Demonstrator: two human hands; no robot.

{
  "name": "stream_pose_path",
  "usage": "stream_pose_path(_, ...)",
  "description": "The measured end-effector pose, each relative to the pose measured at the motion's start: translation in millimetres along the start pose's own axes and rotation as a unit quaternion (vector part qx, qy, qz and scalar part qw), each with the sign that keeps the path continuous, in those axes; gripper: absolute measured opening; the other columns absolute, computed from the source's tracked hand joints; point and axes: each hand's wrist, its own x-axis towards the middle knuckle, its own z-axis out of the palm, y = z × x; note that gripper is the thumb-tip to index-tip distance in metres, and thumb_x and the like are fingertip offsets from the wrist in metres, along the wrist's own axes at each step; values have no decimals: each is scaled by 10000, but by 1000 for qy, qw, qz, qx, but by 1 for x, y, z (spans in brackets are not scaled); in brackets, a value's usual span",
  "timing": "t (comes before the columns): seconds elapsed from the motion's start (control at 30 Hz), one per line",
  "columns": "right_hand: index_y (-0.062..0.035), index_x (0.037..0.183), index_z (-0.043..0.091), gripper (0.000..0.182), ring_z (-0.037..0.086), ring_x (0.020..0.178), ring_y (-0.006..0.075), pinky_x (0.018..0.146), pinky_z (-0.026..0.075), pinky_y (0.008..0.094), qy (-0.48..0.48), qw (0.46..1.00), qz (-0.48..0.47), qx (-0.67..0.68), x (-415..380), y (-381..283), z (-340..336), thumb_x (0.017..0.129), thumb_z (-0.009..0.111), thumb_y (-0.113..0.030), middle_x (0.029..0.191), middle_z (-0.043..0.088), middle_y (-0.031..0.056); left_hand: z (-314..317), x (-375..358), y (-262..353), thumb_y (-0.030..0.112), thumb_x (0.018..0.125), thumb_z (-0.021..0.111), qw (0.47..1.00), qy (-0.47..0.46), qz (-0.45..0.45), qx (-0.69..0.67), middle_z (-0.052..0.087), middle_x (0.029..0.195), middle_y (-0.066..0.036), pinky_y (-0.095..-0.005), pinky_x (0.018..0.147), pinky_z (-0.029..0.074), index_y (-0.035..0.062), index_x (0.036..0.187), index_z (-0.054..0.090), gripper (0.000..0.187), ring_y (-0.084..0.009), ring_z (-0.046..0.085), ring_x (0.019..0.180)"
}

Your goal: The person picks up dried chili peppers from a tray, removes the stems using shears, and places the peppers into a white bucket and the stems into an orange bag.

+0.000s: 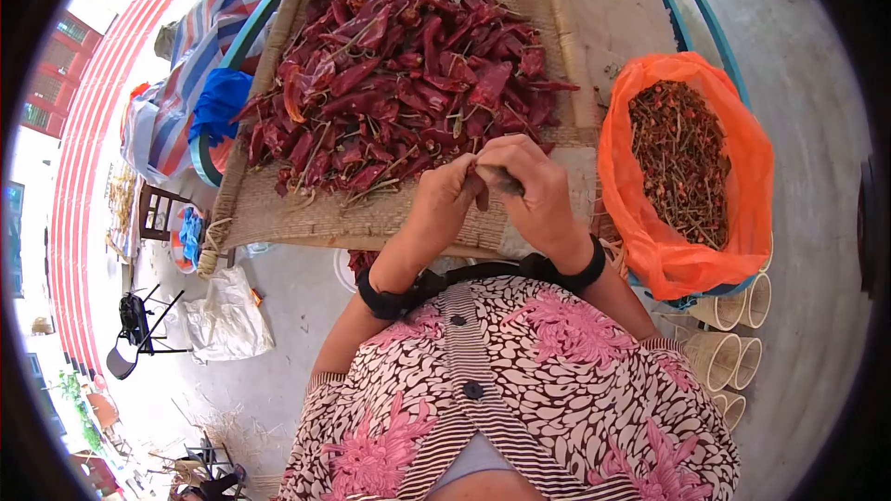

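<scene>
The left hand (444,193) and right hand (531,187) come together over the near right part of the woven tray (568,23), fingers curled in; whether anything is pinched between them cannot be told. The dried red peppers (399,65) lie heaped on the tray just beyond. A light fingertip grip would likely suit such brittle-looking pods. The tray's rim and the orange bag (691,269) bound the right side; more room lies leftward along the near strip
</scene>
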Motion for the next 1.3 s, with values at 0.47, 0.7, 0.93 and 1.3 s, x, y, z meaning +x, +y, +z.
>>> stream_pose_path(0.47, -80, 961, 625, 124, 354, 426, 28, 415, 265, 200, -34, 730, 451, 512, -6, -1, -3, 938, 619, -202, 602, 480, -53, -24, -10, 15, 110, 911, 579, 980, -54, 98, 166, 536, 751, -183, -396, 561, 426, 17, 923, 555, 97, -395, 544, 691)
stream_pose_path(0.7, -104, 949, 616, 85, 391, 460, 15, 409, 283, 193, -21, 737, 447, 506, -4, -4, 4, 921, 646, -179, 699, 555, -51, -28, -13, 10, 182, 972, 550, 996, -77, 16, 42, 510, 693, -30, -295, 547, 399, 20, 995, 565, 164, -146, 497, 597)
stream_pose_path(0.93, -67, 936, 635, 61, 430, 516, -1, 440, 318, 172, -8, 907, 273, 320, 15, -25, 4, 926, 634, -126, 777, 604, -32, -34, -11, 12, 247, 1006, 505, 942, -84, -110, -305, 451, 720, 61, -190, 535, 257, 47, 1045, 579, 217, -33, 311, 593)
stream_pose_path(1.3, -74, 933, 577, 160, 380, 447, 22, 401, 276, 193, -107, 711, 459, 521, 26, -20, 8, 936, 631, -224, 730, 550, -23, -56, -18, 25, 189, 988, 540, 964, -190, -71, -170, 429, 749, 74, -214, 576, 330, 28, 1035, 606, 181, -41, 370, 658)
